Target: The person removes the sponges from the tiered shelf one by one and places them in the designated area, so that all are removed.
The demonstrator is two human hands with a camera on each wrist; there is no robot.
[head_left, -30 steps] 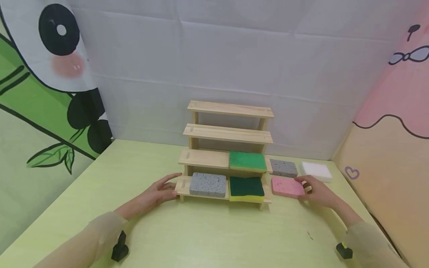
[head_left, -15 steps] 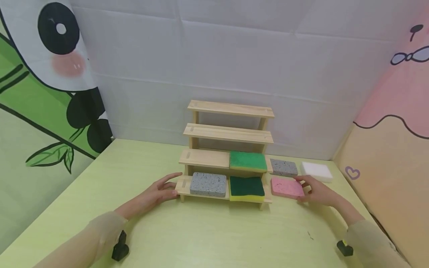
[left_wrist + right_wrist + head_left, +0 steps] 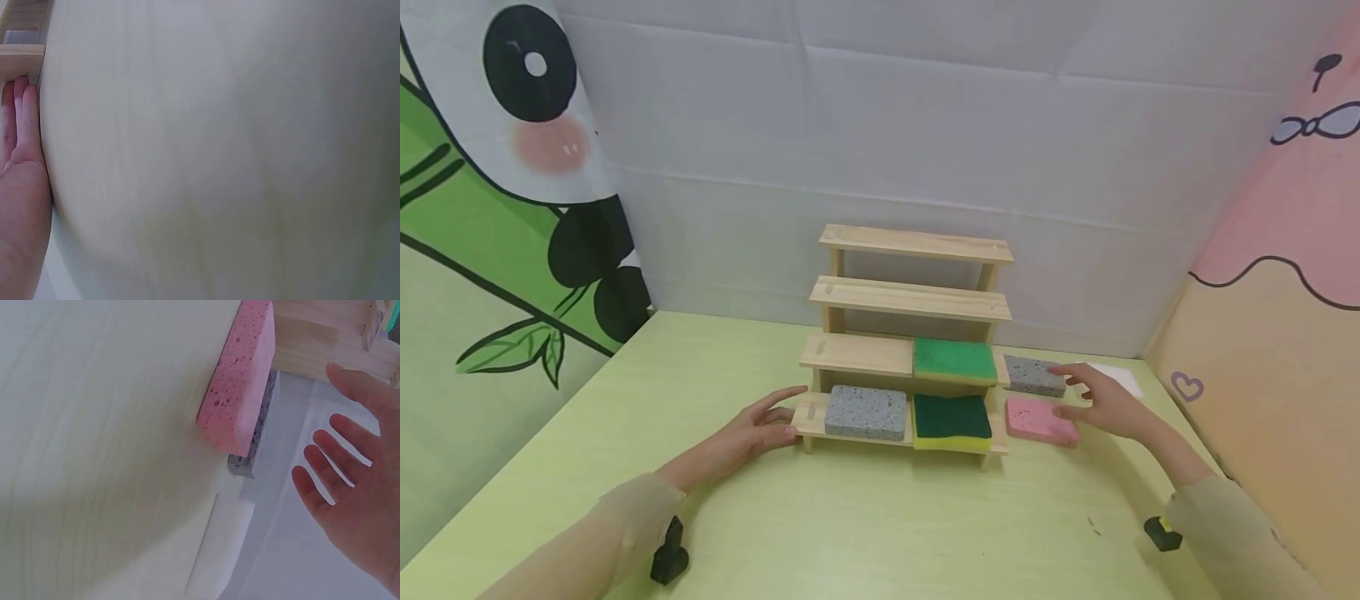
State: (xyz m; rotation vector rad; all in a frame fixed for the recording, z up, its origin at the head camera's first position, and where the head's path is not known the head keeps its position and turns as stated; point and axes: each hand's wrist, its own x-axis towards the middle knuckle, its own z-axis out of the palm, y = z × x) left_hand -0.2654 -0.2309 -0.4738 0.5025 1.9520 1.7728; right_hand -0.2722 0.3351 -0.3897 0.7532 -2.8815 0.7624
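Yellowish tabletop [image 3: 880, 525] bears a pink sponge [image 3: 1036, 420] just left of the right hand [image 3: 1108, 405].

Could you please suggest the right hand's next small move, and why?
I'd probably lower the right hand onto the dark grey, speckled, rectangular sponge on the pale green table: in the head view the fingers overlap that sponge's right end, and the right wrist view shows the hand open, apart from the sponges. On the pale wooden rack, the second step up has room at left.
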